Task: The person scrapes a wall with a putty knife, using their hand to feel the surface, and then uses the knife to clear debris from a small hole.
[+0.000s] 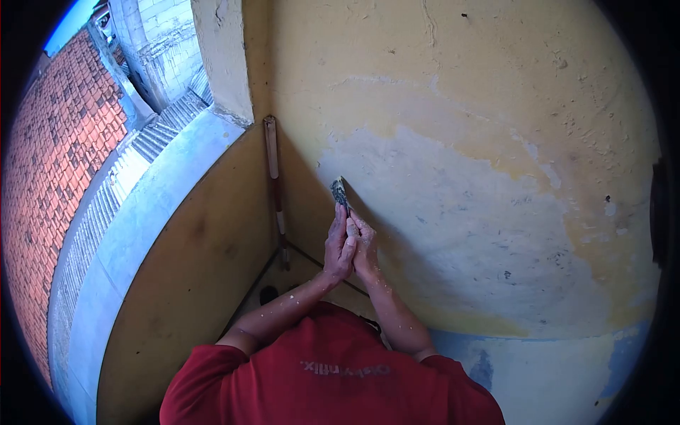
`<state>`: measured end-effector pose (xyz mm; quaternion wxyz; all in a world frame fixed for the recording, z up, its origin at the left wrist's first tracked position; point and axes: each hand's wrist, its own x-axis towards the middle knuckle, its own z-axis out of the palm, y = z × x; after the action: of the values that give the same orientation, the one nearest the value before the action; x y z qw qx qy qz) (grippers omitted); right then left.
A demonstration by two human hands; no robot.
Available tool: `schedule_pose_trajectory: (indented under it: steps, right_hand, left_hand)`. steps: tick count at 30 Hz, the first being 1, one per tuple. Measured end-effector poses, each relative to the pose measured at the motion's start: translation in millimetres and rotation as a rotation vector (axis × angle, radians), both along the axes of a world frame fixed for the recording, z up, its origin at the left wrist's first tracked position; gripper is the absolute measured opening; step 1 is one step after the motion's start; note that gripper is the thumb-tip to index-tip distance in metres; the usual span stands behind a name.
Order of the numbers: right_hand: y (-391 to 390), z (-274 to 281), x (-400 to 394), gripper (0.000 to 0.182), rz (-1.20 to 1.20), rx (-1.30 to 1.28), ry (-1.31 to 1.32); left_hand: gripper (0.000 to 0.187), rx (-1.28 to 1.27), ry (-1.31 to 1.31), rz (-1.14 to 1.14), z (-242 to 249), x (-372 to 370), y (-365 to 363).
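Observation:
Both of my hands are raised together in front of the wall, close around a scraper [339,190]. Its dark, paint-smeared blade points up and touches or nearly touches the wall. My left hand [337,248] lies along the left side of the tool, fingers pointing up it. On the other side, my right hand [365,246] is closed around the handle, which is mostly hidden between the palms. White flecks dot both hands and forearms. The yellow wall [326,49] has a large bare grey patch [446,205] where paint is gone, right of the blade.
A wooden pole [272,152] leans in the corner where the low yellow parapet [191,255] meets the wall. The parapet's pale ledge [142,212] curves along the left. Beyond it lie corrugated sheets [166,124] and a tiled roof [64,127].

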<state>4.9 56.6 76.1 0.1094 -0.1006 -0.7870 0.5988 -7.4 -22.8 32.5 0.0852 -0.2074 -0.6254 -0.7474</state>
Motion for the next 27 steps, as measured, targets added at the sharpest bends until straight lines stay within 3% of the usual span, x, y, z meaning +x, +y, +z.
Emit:
schedule_pose_trajectory:
  steps: [3,6,11,13,17,24,26,27]
  right_hand:
    - [23.7,-7.2,28.4,0.041,-0.021,-0.020,0.060]
    - [18.4,10.9,33.0,0.039,-0.050,0.083,-0.048]
    - [4.0,-12.1,15.3,0.037,-0.042,0.150,0.056]
    - [8.2,-13.6,25.4,0.038,-0.059,0.170,0.043]
    - [-4.6,-11.9,12.2,0.037,-0.064,0.153,0.008]
    - [4.6,-28.5,18.1,0.039,-0.090,0.241,0.089]
    - [-5.7,-40.5,3.7,0.039,-0.096,0.116,0.095]
    - [-10.5,-40.4,3.8,0.039,-0.103,0.307,0.228]
  left_hand:
    - [0.074,-0.203,0.066,-0.215,9.4,19.9,0.3]
    - [0.076,-0.158,0.017,-0.247,7.1,22.5,-2.4]
    - [0.080,-0.005,-0.102,-0.243,1.0,0.8,-16.6]
    - [0.080,-0.227,-0.043,-0.344,-1.6,14.1,-17.6]
    - [0.080,-0.066,-0.164,-0.311,-5.0,-1.8,-20.5]
    - [0.079,-0.161,-0.113,-0.355,1.2,2.6,-25.0]
    - [0.078,-0.137,-0.092,-0.335,-5.7,-3.9,-28.4]
    - [0.077,-0.102,-0.098,-0.333,-6.2,-2.9,-29.9]
